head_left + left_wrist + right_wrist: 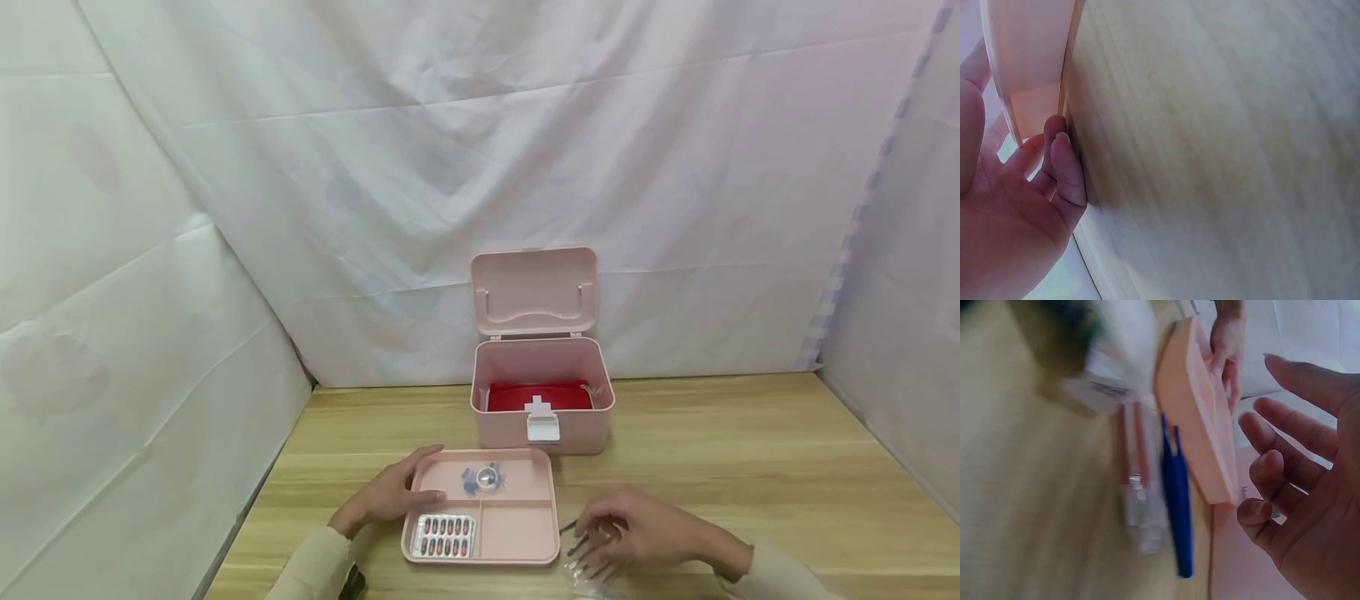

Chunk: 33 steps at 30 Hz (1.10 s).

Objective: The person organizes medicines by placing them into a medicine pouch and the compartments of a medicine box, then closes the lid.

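My left hand (393, 490) holds the left side of a shallow pink divided tray (517, 533), thumb over the rim and fingers along the outer wall. In the tray lie a blister pack of capsules (444, 536), front left, and a small clear packet with a white ring and blue pieces (487, 477), in the back compartment. My right hand (637, 527) hovers right of the tray, fingers loosely bent and nothing between them in the right wrist view. Below it lie blue tweezers (1177, 500) and a clear-wrapped tube-like item (1141, 506).
Behind the tray stands a pink box (577, 433) with its lid (534, 287) raised, a white cross clasp (542, 427) in front and a red pouch (536, 396) inside. A white printed packet (1104, 387), blurred, lies near the tweezers. White cloth (450, 167) hangs around the wooden table (712, 467).
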Motion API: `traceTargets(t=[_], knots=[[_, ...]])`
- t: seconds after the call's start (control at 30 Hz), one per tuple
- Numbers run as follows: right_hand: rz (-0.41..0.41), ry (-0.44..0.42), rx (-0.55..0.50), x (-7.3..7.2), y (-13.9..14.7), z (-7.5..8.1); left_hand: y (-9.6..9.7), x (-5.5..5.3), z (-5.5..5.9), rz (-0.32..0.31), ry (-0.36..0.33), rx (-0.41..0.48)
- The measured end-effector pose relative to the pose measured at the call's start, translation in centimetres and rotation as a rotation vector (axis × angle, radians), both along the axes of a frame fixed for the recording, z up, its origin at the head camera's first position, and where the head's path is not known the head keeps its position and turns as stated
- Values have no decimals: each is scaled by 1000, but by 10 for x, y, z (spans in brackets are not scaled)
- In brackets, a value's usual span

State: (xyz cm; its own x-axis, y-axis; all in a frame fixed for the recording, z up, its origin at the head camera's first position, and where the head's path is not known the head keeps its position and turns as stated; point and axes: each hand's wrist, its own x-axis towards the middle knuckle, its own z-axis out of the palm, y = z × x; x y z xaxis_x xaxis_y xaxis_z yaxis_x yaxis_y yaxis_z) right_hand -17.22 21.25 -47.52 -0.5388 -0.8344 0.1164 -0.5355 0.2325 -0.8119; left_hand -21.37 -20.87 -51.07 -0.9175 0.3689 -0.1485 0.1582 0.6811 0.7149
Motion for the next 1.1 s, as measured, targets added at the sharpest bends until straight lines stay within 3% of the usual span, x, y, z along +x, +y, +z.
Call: traceTargets(t=[0.17, 0.3, 0.43, 0.6, 0.67, 0.83, 0.97, 1.1], knots=[[74, -183, -9, 13, 8, -13, 0, 0, 1, -1, 0, 7], [47, -262, 45, 25, 9, -18, 0, 1, 3, -5, -2, 16], [34, -207, 85, 33, 8, -20, -1, 1, 2, -1, -9, 17], [136, 106, 82, 32, 1, -26, -1, 0, 1, -1, -11, 13], [141, 135, 101, 32, 0, -28, -2, -2, 1, -3, -5, 11], [35, -49, 216, 35, 7, -26, -2, -3, -1, -2, -5, 10], [-31, -125, 268, 34, 11, -24, -2, -2, -2, -4, -8, 9], [-65, -93, 288, 30, 13, -25, -2, -1, -2, -1, -2, 7]])
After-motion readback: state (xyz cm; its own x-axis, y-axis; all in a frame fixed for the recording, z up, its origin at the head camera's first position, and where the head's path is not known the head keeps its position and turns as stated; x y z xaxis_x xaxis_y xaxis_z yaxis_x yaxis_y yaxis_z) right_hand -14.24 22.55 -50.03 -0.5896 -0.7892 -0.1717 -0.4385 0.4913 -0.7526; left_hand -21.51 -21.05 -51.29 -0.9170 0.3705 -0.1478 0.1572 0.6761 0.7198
